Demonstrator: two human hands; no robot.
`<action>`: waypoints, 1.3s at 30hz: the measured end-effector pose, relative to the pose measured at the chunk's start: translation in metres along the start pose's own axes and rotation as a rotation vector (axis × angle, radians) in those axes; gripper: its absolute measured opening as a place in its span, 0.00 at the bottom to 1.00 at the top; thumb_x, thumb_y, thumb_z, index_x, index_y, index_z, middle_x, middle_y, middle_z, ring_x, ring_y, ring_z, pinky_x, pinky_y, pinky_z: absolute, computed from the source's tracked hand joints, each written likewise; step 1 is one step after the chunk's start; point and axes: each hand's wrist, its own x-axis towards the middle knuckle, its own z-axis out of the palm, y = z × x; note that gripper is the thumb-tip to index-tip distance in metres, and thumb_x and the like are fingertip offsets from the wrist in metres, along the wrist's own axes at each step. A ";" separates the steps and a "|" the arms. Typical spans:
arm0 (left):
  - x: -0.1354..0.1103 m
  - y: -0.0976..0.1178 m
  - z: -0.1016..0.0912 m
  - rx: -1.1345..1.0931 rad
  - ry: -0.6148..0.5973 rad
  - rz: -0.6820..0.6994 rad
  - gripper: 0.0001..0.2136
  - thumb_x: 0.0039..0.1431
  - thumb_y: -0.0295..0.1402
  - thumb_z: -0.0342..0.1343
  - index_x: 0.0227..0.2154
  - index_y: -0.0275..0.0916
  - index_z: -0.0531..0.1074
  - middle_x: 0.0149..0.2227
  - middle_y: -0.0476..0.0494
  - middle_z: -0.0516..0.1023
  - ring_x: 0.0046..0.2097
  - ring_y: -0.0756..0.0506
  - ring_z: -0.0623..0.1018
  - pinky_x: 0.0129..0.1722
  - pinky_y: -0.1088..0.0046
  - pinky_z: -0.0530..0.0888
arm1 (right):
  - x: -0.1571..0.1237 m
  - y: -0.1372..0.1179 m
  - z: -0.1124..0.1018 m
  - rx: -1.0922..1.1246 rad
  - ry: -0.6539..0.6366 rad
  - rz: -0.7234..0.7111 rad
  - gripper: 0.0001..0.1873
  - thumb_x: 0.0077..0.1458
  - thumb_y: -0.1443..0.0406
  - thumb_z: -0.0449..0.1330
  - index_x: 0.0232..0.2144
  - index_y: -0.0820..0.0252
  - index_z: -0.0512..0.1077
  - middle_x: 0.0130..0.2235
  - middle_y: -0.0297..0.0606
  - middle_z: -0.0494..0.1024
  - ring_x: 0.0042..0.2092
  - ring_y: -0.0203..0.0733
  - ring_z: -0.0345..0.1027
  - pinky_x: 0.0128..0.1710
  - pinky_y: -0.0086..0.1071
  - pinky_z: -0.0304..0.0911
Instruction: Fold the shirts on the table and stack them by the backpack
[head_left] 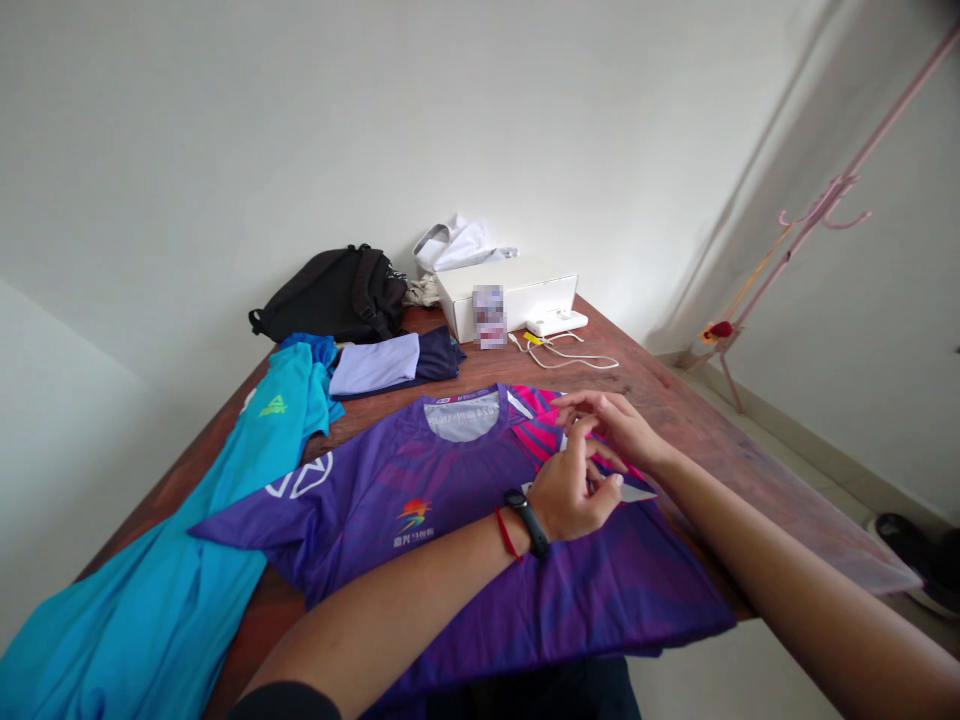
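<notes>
A purple short-sleeved T-shirt (465,480) lies spread out on the wooden table, neck away from me, with a small runner logo on its chest. Its left-side sleeve is stretched out, while pink and white stripes mark the right shoulder. Over that striped shoulder my two hands come together. My left hand (574,490), with a black watch and red string at the wrist, has its fingers bent but apart. Just beyond it, my right hand (611,425) reaches across with fingers extended. Neither visibly grips the fabric; part of the right sleeve is hidden beneath them.
Turquoise clothing (172,540) runs along the left edge, partly under the shirt sleeve. Folded garments (375,365), a black backpack (322,295), a white box (517,285) and a white cable (577,358) sit farther back. A pink coat stand (817,210) is at right.
</notes>
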 end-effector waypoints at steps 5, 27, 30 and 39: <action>0.001 -0.001 -0.001 -0.021 -0.009 -0.009 0.30 0.61 0.35 0.55 0.63 0.51 0.49 0.45 0.40 0.79 0.33 0.40 0.80 0.27 0.62 0.75 | 0.000 -0.001 -0.001 -0.039 -0.013 -0.020 0.32 0.59 0.41 0.56 0.46 0.61 0.79 0.38 0.44 0.80 0.36 0.43 0.74 0.34 0.32 0.71; 0.005 -0.017 -0.002 -0.243 0.108 0.002 0.11 0.71 0.45 0.45 0.41 0.42 0.57 0.30 0.51 0.74 0.23 0.51 0.72 0.26 0.74 0.72 | -0.002 -0.003 0.007 -0.338 -0.072 -0.069 0.25 0.54 0.47 0.65 0.43 0.61 0.81 0.37 0.41 0.82 0.37 0.48 0.74 0.35 0.34 0.70; 0.009 -0.015 -0.001 -0.268 0.133 -0.017 0.12 0.68 0.45 0.50 0.41 0.42 0.59 0.31 0.51 0.73 0.24 0.52 0.72 0.24 0.75 0.71 | -0.003 -0.003 0.007 -0.301 -0.062 -0.053 0.29 0.60 0.42 0.57 0.43 0.61 0.81 0.34 0.41 0.81 0.35 0.47 0.74 0.33 0.35 0.69; 0.002 0.034 -0.049 0.298 -0.535 -0.144 0.06 0.64 0.38 0.56 0.36 0.40 0.71 0.31 0.49 0.79 0.28 0.49 0.78 0.31 0.75 0.71 | -0.001 0.000 0.006 -0.264 0.013 -0.050 0.34 0.67 0.43 0.44 0.40 0.62 0.79 0.33 0.43 0.81 0.34 0.43 0.73 0.37 0.35 0.69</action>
